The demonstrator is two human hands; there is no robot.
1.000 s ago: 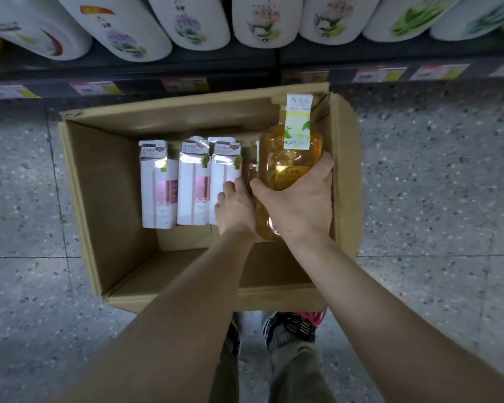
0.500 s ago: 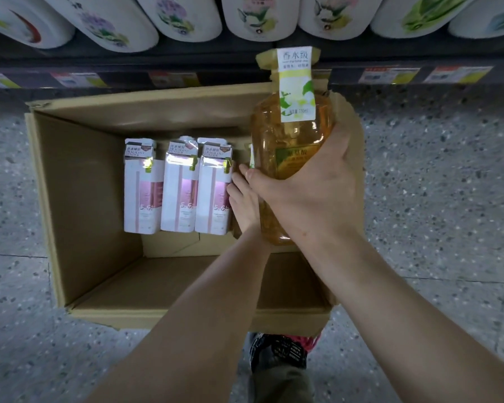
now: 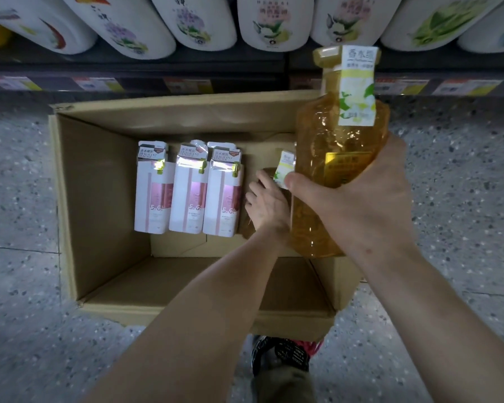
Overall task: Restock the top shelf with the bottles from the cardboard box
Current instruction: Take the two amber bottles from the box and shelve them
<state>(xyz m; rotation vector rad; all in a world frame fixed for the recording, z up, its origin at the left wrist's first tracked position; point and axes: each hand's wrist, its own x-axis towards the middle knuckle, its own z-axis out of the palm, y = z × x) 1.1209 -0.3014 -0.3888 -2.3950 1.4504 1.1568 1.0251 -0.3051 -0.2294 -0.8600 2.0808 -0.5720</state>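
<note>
An open cardboard box (image 3: 99, 199) stands on the floor below me. My right hand (image 3: 358, 205) is wrapped around a clear amber bottle (image 3: 332, 141) with a white-and-green neck label, held above the box's right side. Down in the box, my left hand (image 3: 266, 203) rests on a second amber bottle (image 3: 284, 167), mostly hidden; whether the fingers close around it I cannot see. Three white-and-pink bottles (image 3: 188, 187) lie side by side on the box floor, left of that hand.
A low shelf edge with price tags (image 3: 186, 82) runs behind the box, with several large white bottles (image 3: 198, 21) lying on it. Speckled grey floor (image 3: 454, 184) surrounds the box. My shoe (image 3: 282, 356) shows just under the box's near wall.
My right hand has lifted the amber bottle up out of the box, towards the shelf. The left hand stayed low in the box on the second amber bottle.
</note>
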